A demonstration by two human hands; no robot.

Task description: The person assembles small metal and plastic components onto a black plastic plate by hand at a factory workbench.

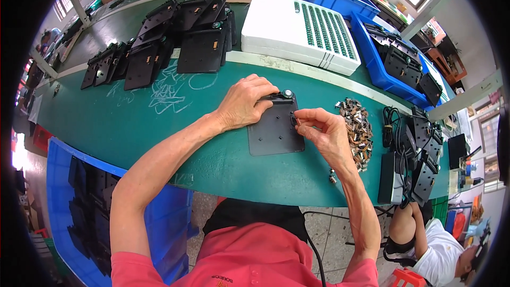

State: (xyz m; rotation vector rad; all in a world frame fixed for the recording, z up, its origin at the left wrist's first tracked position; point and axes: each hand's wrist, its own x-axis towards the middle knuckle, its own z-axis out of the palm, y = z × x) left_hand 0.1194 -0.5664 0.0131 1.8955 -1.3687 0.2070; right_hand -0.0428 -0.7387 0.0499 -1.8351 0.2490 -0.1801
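A flat black plate with rounded corners lies on the green table in front of me. Along its top edge runs a raised black bar with a round green-and-silver piece at the right end. My left hand grips the plate's upper left part, thumb and fingers closed about the bar. At the plate's right side my right hand pinches a small brownish part, mostly covered by the fingertips, against a small slot in the plate. Beside that hand lies a heap of small brown-and-silver parts.
Several finished-looking black plates are stacked at the far left. A white foam tray holds rows of green pieces. Blue bins stand at the right and lower left. Black cables and more plates lie right, near a seated person.
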